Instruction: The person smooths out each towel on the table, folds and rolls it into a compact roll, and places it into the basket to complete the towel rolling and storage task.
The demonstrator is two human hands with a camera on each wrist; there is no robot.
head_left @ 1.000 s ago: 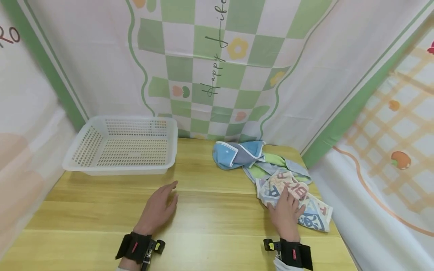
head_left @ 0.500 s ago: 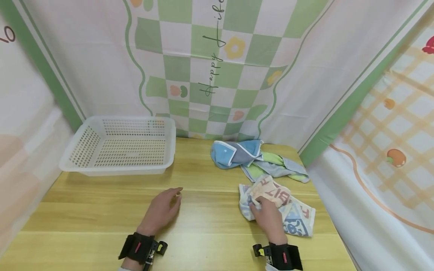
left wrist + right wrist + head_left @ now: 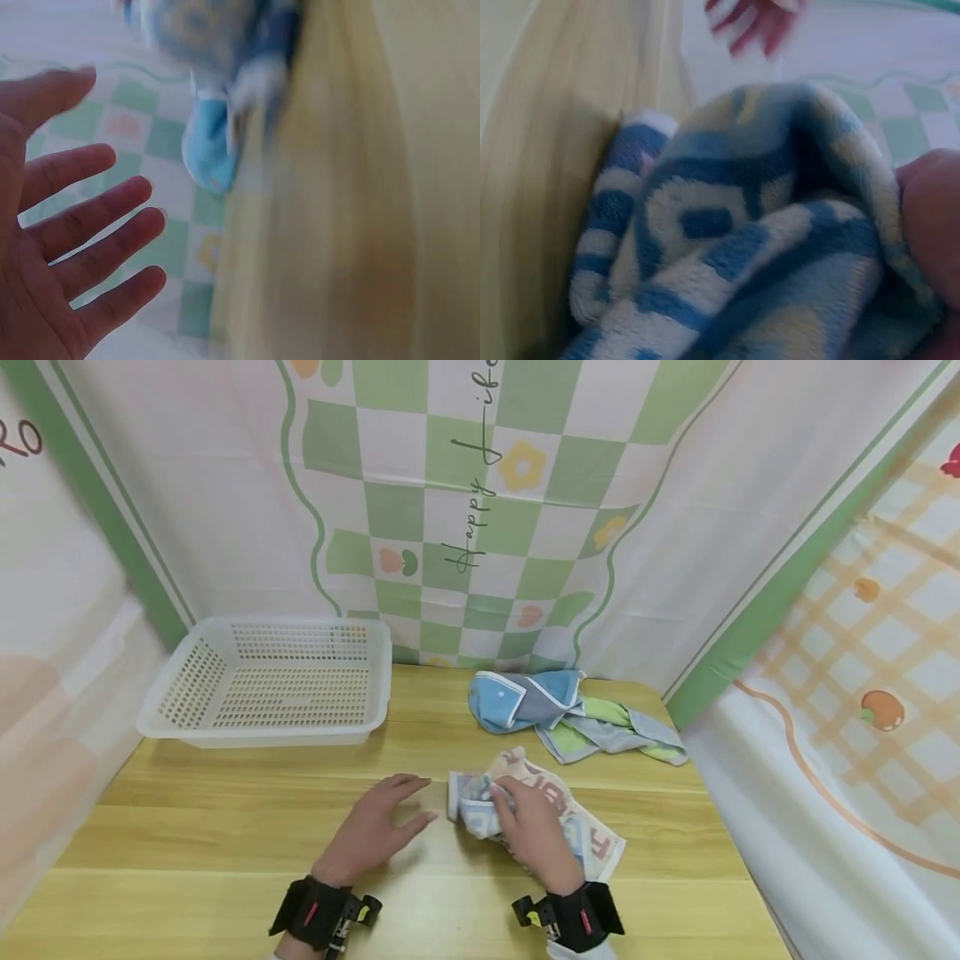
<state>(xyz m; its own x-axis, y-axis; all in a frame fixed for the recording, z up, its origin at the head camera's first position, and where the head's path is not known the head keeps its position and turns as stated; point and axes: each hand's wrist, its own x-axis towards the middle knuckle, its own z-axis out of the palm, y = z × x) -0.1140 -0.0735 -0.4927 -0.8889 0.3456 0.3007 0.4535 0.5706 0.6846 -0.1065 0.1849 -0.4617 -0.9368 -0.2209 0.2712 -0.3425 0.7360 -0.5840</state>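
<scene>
My right hand (image 3: 536, 839) pinches a bunched part of a white towel (image 3: 600, 847) with blue and red printed letters, near the middle of the table. The rest of this towel trails out to the right under the hand. Its crumpled blue-and-white folds fill much of the right wrist view, where the towel (image 3: 727, 217) hides most of the fingers. To the left of it, my left hand (image 3: 375, 827) hovers over the table with thumb and fingers spread, holding nothing. In the left wrist view the left hand's fingers (image 3: 112, 244) are apart and the towel (image 3: 202, 30) is blurred.
A white perforated plastic basket (image 3: 296, 693) stands at the back left of the wooden table (image 3: 225, 827). At the back right lie a blue and grey cloth (image 3: 517, 702) and a green and grey cloth (image 3: 615, 731). Printed curtains (image 3: 465, 527) surround the table.
The right hand has taken hold of the white towel and dragged it left, away from the other cloths. The left hand has moved slightly right, and its thumb and fingers have spread wider.
</scene>
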